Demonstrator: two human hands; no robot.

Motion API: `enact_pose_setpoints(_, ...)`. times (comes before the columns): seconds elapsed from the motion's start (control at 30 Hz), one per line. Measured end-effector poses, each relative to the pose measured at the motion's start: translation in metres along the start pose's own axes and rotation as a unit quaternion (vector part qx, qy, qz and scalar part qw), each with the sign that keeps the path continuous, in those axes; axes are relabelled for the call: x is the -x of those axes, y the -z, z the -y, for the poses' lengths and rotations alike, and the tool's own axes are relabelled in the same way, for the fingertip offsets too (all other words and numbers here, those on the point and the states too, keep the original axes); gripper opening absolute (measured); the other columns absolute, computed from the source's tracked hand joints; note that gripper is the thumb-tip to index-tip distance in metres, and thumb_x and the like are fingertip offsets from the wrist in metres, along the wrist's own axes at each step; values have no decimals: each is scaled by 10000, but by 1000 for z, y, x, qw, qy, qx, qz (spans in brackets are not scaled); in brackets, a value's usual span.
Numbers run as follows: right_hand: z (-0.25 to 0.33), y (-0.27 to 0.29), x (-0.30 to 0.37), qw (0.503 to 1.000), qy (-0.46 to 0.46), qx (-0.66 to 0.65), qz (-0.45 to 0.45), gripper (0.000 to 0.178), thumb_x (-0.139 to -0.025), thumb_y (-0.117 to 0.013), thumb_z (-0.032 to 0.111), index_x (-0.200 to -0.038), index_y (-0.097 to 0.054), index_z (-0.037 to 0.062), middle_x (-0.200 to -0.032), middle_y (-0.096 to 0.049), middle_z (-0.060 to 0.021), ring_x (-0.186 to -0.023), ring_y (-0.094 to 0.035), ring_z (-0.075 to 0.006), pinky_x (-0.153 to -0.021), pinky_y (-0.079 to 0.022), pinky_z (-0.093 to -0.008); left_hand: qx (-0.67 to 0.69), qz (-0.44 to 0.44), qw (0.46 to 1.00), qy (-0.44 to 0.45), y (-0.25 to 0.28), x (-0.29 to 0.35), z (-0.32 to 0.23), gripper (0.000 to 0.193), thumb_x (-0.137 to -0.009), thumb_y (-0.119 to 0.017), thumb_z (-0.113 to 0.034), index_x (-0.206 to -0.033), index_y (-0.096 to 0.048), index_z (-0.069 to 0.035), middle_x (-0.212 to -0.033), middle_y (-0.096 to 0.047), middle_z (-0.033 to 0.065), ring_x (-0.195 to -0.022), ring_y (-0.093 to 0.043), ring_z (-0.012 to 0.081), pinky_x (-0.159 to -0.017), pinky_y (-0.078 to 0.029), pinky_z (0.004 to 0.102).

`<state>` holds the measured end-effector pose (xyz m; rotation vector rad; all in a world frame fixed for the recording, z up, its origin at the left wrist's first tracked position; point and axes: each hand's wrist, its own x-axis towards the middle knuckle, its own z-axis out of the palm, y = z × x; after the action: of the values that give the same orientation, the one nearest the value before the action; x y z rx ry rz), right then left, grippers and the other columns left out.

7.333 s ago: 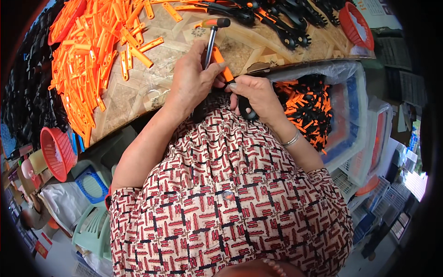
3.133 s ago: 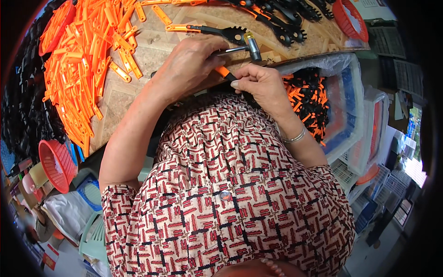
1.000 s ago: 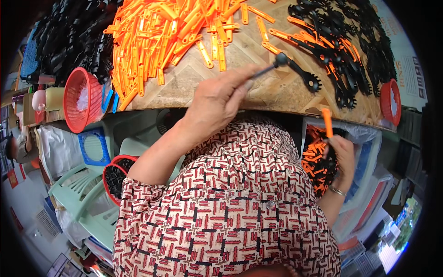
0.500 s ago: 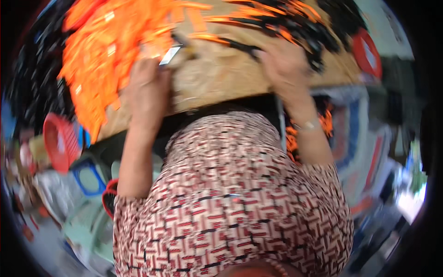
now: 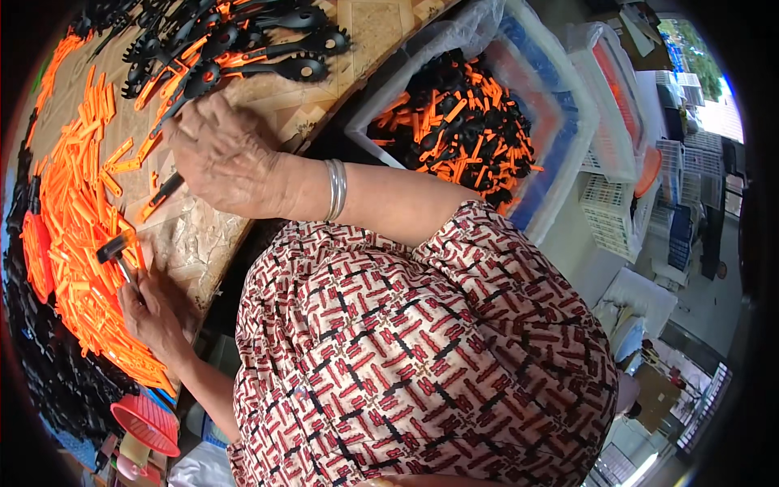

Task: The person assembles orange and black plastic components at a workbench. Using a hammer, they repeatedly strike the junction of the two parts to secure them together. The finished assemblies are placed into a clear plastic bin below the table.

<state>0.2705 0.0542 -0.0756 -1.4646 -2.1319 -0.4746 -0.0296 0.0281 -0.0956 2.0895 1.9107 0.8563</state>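
My left hand (image 5: 154,325) is closed round a hammer, its dark head (image 5: 114,248) raised above heaped orange plastic handles (image 5: 81,280). My right hand (image 5: 223,158) bends its fingers down beside black spaghetti servers with orange handles (image 5: 300,69). One orange-handled utensil (image 5: 148,146) lies at its fingertips; whether the fingers grip it is hidden. From beside the palm sticks a short black rod with an orange end (image 5: 162,195); the hand covers its other end.
A plastic-lined crate (image 5: 560,122) right of the wooden table (image 5: 365,32) holds many black and orange pieces (image 5: 462,122). Black parts (image 5: 57,365) lie heaped along the far left. A red basket (image 5: 150,426) stands near the table's left corner. White crates (image 5: 613,215) stand farther right.
The view has swung right, bringing the crate fully into sight. My right hand has come to the spaghetti servers, its fingers now curled downward. The hammer stays in my left hand.
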Motion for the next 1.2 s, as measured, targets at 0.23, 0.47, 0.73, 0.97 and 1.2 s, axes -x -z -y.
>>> enact_pose_setpoints(0.23, 17, -3, 16, 996, 64, -32, 51, 224, -784, -612, 231, -880, -702, 50, -859, -596, -50, -950, -590, -235, -887, -394, -465, 271, 76, 937, 207, 27, 11, -58, 237, -1043, -579, -174, -1186, -650, 1, -815, -601, 2, -678, -525, 58, -603, -411, 208)
enact_pose_setpoints(0.47, 12, 5, 22, 984, 55, -156, 60, 155, -797, -626, 223, -785, -672, 76, -805, -666, -98, -824, -645, -276, -772, -468, -432, 294, 205, 914, 192, 24, 8, -78, 289, -1014, -568, -93, -1290, -624, -26, -876, -573, -50, -700, -489, 30, -591, -395, 189)
enact_pose_setpoints(0.73, -14, 60, 58, 795, -256, -448, 318, 247, -858, -788, 184, -995, -727, -13, -659, -643, -35, -614, -581, -71, -551, -449, -275, 273, 344, 892, 107, 13, -26, -103, 218, -955, -672, -159, -1112, -705, -11, -756, -623, -6, -651, -502, 59, -577, -408, 242)
enact_pose_setpoints(0.97, -14, 52, 73, 689, -365, -540, 316, 213, -885, -753, 165, -793, -708, -22, -587, -616, -16, -542, -558, -45, -514, -417, -246, 281, 383, 878, 58, -17, -41, -109, 254, -985, -688, -234, -1132, -709, -28, -778, -635, -35, -636, -492, 29, -553, -381, 209)
enact_pose_setpoints(1.2, -15, 52, 78, 631, -395, -569, 350, 207, -910, -743, 156, -801, -717, -18, -614, -639, -6, -552, -573, -44, -512, -413, -225, 194, 401, 895, -3, -25, -46, -121, 241, -983, -687, -231, -1071, -728, -11, -795, -683, 5, -727, -571, 69, -661, -473, 262)
